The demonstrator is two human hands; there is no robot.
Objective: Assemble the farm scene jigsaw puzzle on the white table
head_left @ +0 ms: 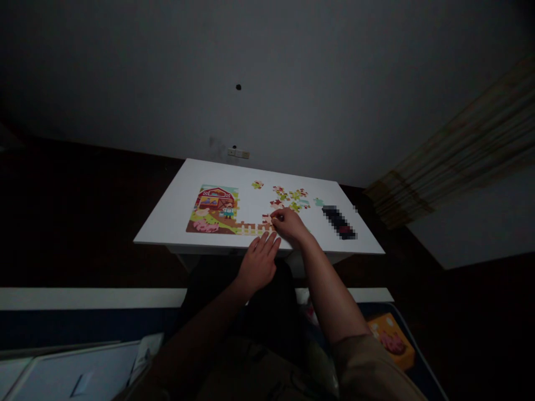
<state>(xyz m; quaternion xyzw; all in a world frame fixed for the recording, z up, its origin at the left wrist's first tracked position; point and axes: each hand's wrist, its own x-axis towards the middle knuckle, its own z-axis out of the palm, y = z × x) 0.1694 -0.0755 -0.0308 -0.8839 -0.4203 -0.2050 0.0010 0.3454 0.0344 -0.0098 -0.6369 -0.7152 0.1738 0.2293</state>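
A partly joined jigsaw puzzle (pixel 215 209) lies on the white table, showing a red barn, a farmer figure and pink pigs. Its lower strip, with a white fence, runs right towards my hands. My left hand (pixel 259 260) rests at the table's front edge, fingers stretched out, their tips at the fence strip. Just beyond, my right hand (pixel 289 224) is closed in a pinch at a small reddish-white puzzle piece (pixel 266 219) at the strip's upper edge. The fingers partly cover this piece. Several loose puzzle pieces (pixel 297 194) lie behind my right hand.
The white table (pixel 163 214) stands close to a grey wall. A blurred-out dark object (pixel 337 221) lies on its right side. An orange box (pixel 392 340) sits low at my right, and a pale flat panel (pixel 90 367) low at my left. Curtains (pixel 443 145) hang at the right.
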